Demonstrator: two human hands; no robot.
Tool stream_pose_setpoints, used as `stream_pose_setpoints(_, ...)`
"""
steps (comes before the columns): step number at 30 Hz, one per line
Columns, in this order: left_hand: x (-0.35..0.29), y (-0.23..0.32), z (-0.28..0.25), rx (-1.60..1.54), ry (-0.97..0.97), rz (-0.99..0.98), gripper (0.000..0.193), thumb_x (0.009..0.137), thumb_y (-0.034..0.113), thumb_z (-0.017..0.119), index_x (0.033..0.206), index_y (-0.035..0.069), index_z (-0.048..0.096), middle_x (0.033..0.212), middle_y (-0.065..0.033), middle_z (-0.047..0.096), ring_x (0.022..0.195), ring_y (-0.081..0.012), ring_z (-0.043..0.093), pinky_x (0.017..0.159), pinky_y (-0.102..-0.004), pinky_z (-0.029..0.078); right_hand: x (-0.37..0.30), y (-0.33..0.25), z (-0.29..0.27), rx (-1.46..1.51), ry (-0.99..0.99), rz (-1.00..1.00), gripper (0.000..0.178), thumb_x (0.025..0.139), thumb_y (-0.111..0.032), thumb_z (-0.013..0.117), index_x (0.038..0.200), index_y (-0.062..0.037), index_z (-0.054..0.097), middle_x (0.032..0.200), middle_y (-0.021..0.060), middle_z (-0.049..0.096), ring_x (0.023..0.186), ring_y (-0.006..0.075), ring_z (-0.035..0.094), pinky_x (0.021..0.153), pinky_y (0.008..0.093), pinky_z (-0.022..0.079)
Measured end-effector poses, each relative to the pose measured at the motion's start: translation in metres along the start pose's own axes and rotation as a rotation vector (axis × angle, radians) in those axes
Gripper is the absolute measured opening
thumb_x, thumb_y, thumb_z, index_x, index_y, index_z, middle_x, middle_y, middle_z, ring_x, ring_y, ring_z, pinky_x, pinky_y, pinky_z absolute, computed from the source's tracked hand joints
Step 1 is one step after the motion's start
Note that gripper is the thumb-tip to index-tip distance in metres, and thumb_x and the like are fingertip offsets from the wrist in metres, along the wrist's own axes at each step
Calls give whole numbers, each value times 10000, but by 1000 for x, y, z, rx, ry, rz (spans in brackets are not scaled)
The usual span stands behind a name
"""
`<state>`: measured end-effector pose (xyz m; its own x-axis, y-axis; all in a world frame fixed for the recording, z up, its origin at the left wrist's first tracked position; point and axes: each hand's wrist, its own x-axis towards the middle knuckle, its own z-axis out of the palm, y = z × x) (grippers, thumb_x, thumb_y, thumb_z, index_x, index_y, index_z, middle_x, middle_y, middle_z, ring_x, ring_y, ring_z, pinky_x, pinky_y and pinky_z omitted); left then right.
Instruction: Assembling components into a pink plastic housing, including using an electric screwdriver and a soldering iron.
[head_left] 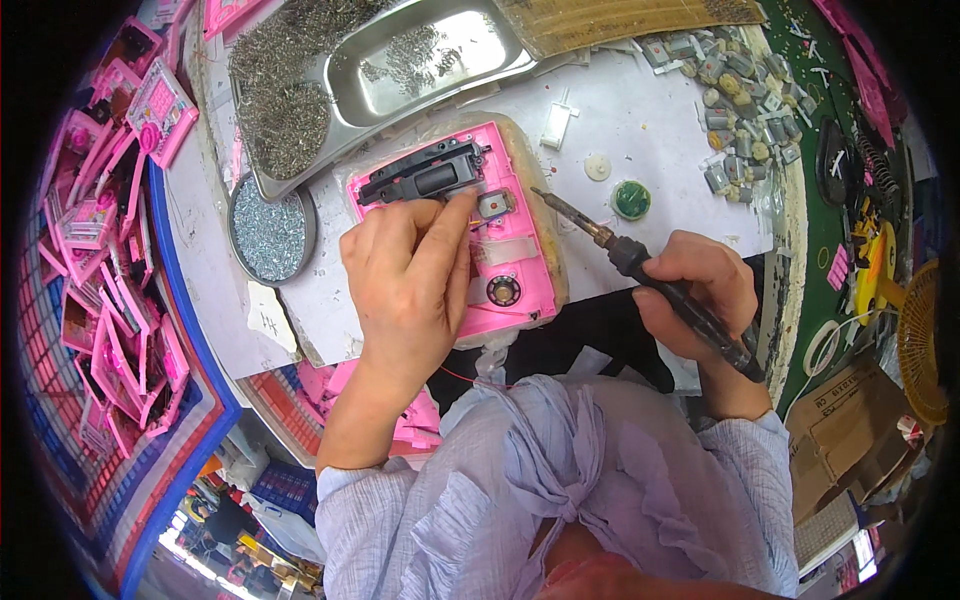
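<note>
A pink plastic housing (543, 255) lies on a wrapped pad at the middle of the bench. Inside it are a black mechanism (432, 180), a small motor (496, 205) and a round speaker (503, 291). My left hand (405, 275) rests over the housing's left part, thumb and fingertips pinched beside the black mechanism; what they hold is hidden. In my right hand (710, 290) is a soldering iron (632, 258) with a black handle. Its tip points up and left, just right of the housing and apart from it. A thin red wire hangs below the housing.
A steel tray (335, 150) of small metal parts and a round dish (312, 235) of screws stand left and behind. Several motors (740, 130) are heaped at the back right, near a green round pot (630, 200). Pink housings (110, 350) fill a crate at the left.
</note>
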<state>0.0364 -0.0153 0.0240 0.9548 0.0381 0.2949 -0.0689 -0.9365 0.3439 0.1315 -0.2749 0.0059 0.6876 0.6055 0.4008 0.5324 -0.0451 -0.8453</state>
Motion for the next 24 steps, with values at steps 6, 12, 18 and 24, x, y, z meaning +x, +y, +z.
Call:
stream_pose_setpoints(6, 6, 7, 11, -149, 69, -81, 260, 768, 0, 783, 1016, 43, 722, 832, -73, 619, 740, -256, 608, 655, -370, 499, 9, 0, 3, 14, -18, -12, 314, 754, -17, 797, 1024, -28, 637, 636, 50, 590, 490, 170, 544, 459, 280, 399)
stream_pose_setpoints(12, 8, 3, 25, -139, 116, -20, 174, 760, 22, 796, 902, 48, 698, 810, -78, 634, 707, -256, 625, 637, -366, 505, 9, 3, 6, 15, -25, -11, 308, 755, -16, 795, 1020, -42, 641, 653, 46, 600, 501, 173, 552, 462, 287, 406)
stream_pose_setpoints(18, 13, 5, 22, -99, 99, -11, 154, 756, -23, 799, 869, 20, 703, 765, -95, 639, 640, -238, 606, 572, -335, 476, 10, 4, 11, 17, -9, -45, 308, 746, -13, 800, 1011, -52, 647, 675, 40, 607, 508, 182, 555, 462, 301, 412)
stream_pose_setpoints(24, 12, 4, 26, -109, 143, 7, 155, 753, -16, 801, 862, 20, 696, 760, -91, 633, 641, -236, 602, 575, -336, 473, 8, 5, 12, 10, -31, -38, 321, 736, -21, 809, 1012, -58, 650, 694, 44, 619, 514, 199, 566, 468, 308, 421)
